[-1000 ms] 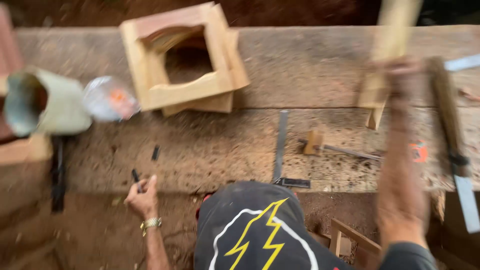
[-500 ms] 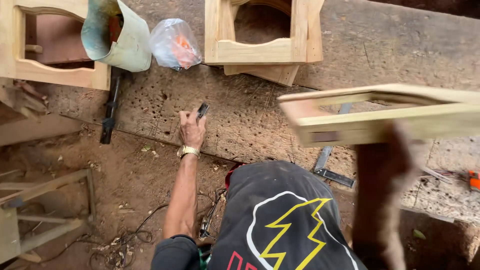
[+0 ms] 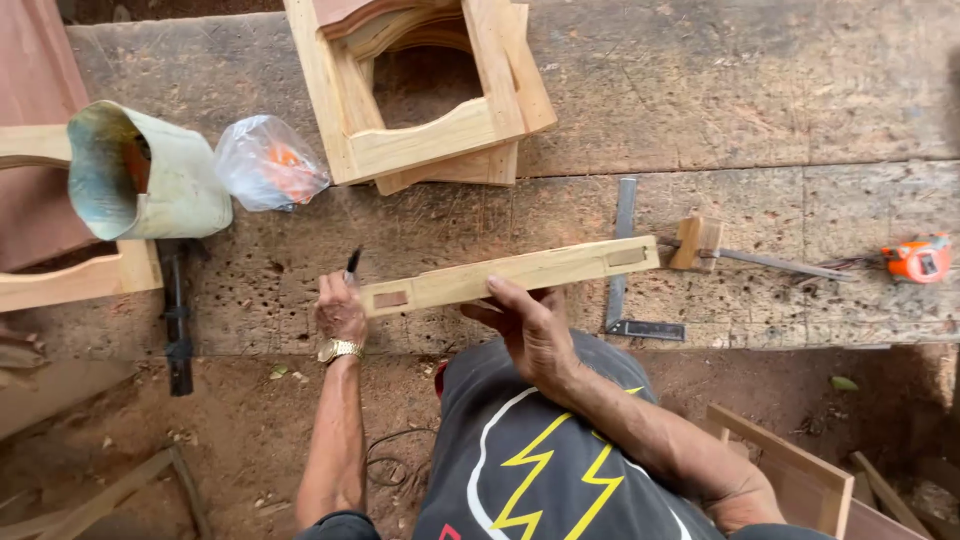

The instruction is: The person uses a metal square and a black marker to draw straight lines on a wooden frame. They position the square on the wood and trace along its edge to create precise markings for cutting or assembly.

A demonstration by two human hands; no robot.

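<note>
Hands first — the left hand [image 3: 340, 308] is closed around a dark pen [image 3: 352, 262], its tip pointing away, right at the left end of a pale wooden rail [image 3: 510, 275]. A gold-coloured watch [image 3: 340, 350] is worn on that wrist. The right hand [image 3: 530, 325] is curled under the rail's middle, fingers gripping its near edge, so the rail is held just over the workbench [image 3: 800, 110], slightly tilted with its right end farther away. Two rectangular mortises are cut in the rail, one near each end.

Just right of the rail a steel square [image 3: 622, 260] lies flat on the bench, and a wooden marking gauge [image 3: 697, 243] sits beside the rail's right end. Farther right — an orange tape measure [image 3: 918, 260] is seen at the bench edge. At the far side a pale wooden frame [image 3: 420, 90] is stacked on the bench. To the left lie a clear plastic bag [image 3: 268, 162] and a tipped greenish container [image 3: 140, 175]. A black clamp [image 3: 177, 310] hangs off the near left edge.
</note>
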